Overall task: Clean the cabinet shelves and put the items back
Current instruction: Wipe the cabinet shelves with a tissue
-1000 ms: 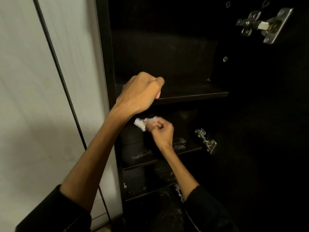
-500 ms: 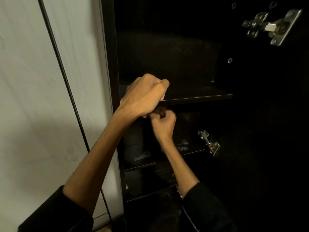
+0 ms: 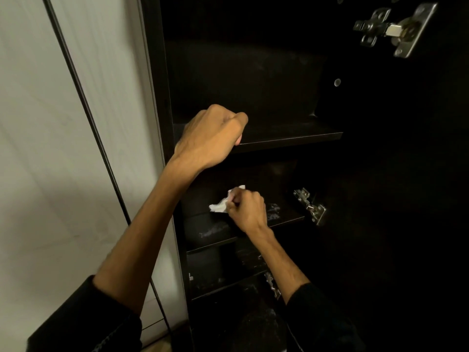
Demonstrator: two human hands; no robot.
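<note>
Left hand [image 3: 212, 137]: you curled it over the upper shelf [image 3: 289, 139] edge, likely bracing.
Right hand [image 3: 247, 210]: you pinched the tissue [image 3: 219, 207], wiping the dusty middle shelf [image 3: 286, 217].

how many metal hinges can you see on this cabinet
3: a large hinge at top right, a middle hinge right of the right hand, and a lower hinge by that forearm. The dark interior may hide more.
</note>
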